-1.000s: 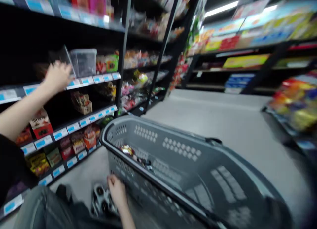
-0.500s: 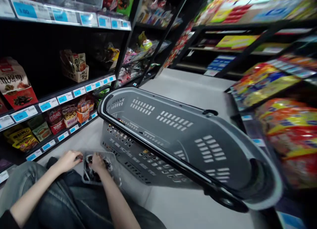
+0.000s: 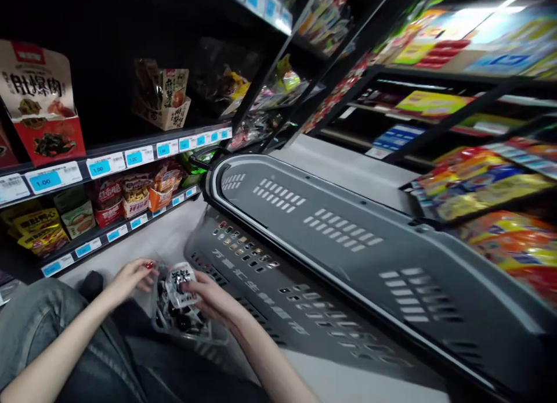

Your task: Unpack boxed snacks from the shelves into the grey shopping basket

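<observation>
Packet point(image 3: 177, 282) between right fingers point(image 3: 202, 287)

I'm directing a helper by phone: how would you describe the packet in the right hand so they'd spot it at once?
Find the big grey basket; close beside its near wall is a clear plastic box with dark contents. Over the box, the right hand holds the small packet. Its pale front with bold black characters stands out from the darker contents below.

The single head-worn camera faces forward and down from above the jeans-clad knees point(image 3: 47, 319), scene leaning right. The left hand point(image 3: 130, 280) and right hand point(image 3: 217, 298) appear close, lower left; shelving point(image 3: 100, 166) extends beyond.
</observation>
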A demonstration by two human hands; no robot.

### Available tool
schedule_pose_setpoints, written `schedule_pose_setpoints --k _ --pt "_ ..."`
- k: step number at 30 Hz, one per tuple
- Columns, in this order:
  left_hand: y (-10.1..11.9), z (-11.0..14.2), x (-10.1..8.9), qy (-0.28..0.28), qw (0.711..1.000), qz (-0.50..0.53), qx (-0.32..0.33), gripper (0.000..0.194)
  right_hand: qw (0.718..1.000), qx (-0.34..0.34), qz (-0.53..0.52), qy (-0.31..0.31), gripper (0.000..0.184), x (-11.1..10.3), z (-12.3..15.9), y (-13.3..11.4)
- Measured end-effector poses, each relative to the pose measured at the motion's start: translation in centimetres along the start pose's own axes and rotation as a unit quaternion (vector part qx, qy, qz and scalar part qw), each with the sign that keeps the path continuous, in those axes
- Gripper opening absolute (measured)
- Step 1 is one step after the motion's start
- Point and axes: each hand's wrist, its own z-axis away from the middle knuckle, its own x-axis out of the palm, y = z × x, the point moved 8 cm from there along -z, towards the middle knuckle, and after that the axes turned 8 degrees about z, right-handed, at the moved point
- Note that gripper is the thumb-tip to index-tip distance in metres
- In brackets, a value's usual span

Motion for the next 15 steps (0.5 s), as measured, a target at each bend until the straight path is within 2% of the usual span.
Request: schedule_pose_setpoints --k 3,4,6,9,11,13,15 --pt "1.5 1.5 2.8 -0.09 0.971 0.219 0.003 0.049 0.98 -0.082 -0.171 -0.055 0.051 1.7 4.3 -3.0" --pt "2.1 2.0 3.2 -0.094 0.965 0.246 0.016 0.047 0.971 -0.098 -0.207 -0.062 0.051 2.2 5.2 -3.5" --pt "3.0 2.7 3.2 -0.064 0.968 0.238 0.041 0.039 0.966 -0.105 -0.229 -0.059 0.05 2.9 6.0 -3.5" --pt "3.3 3.1 2.7 -0.015 0.972 0.229 0.048 0.032 0.968 -0.118 -0.221 -0.026 0.054 2.7 5.5 -2.9" --pt "3.0 3.1 2.6 -0.005 0.971 0.239 0.029 0.029 0.972 -0.135 -0.195 0.003 0.051 2.1 5.0 -2.5" --pt "2.6 3.1 2.6 0.002 0.967 0.255 0.01 0.026 0.975 -0.172 -0.132 0.048 0.041 1.3 4.9 -2.6" --pt "2.5 3.2 2.4 0.017 0.958 0.284 0.019 0.022 0.96 -0.251 -0.022 0.118 0.03 0.4 5.8 -3.7"
